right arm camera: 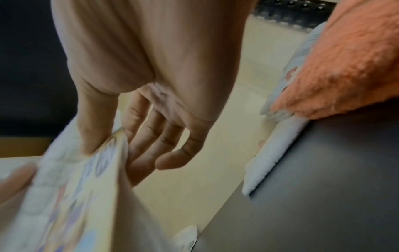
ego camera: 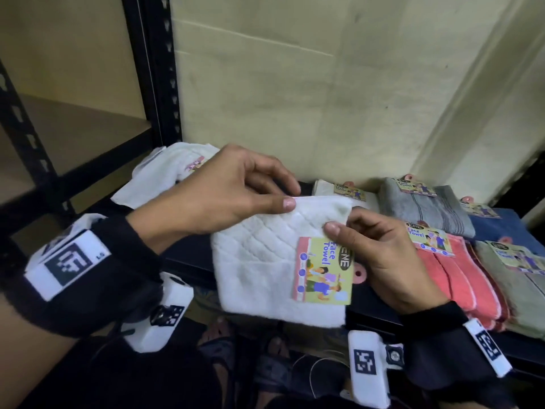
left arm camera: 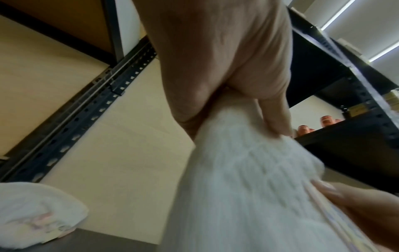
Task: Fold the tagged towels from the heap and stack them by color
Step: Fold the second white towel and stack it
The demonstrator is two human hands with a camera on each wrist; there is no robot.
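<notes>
Above the front edge of the dark shelf (ego camera: 188, 261), the left hand (ego camera: 218, 190) and right hand (ego camera: 383, 255) each pinch a top corner of the white towel (ego camera: 265, 261), its tag (ego camera: 323, 271) facing up.

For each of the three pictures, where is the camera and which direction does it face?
Head: on the head, facing down and forward at both hands holding the white towel.
Left wrist: under the left hand, looking upward along it.
Right wrist: under the right hand, looking along its fingers.
All three views share the white towel.
</notes>
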